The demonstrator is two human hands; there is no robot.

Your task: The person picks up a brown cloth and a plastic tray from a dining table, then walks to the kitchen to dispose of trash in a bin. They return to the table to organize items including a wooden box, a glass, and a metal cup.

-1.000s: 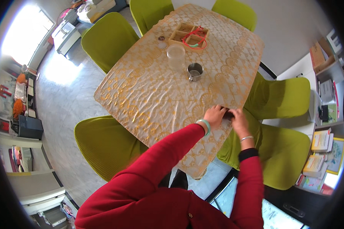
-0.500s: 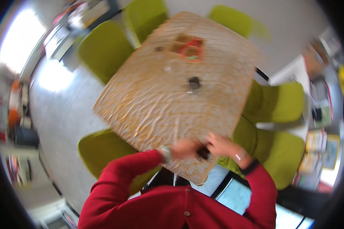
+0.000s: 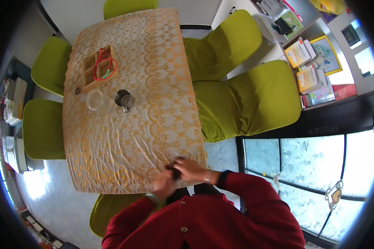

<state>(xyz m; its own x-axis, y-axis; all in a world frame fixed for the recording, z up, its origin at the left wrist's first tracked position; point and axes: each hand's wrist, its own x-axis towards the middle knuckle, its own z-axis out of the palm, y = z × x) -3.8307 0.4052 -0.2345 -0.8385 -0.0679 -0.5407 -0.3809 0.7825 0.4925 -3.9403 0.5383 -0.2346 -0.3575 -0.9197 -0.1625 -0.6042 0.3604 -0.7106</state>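
Above the near edge of the patterned tablecloth, my left hand (image 3: 163, 184) and my right hand (image 3: 188, 169) meet with curled fingers. Between them is a small dark object (image 3: 175, 172), mostly covered by the fingers and blurred, so its kind does not show. Both hands appear closed on it. A metal cup (image 3: 123, 98) with a handle stands farther off on the table, beside a clear round container (image 3: 94, 100). Beyond those lies a wooden compartment tray (image 3: 87, 79) with a red cord (image 3: 96, 70) across it.
Green-covered chairs surround the table (image 3: 166, 124), two of them close on the right, such as the near one (image 3: 253, 99). A small dark round item (image 3: 77, 91) lies near the tray. On the right are shelves with boxes (image 3: 307, 79) and a glass-paned door (image 3: 311, 166).
The view has swung round, so the table and chairs sit farther left and the glass-paned door shows at right. My hands remain together around the dark object.
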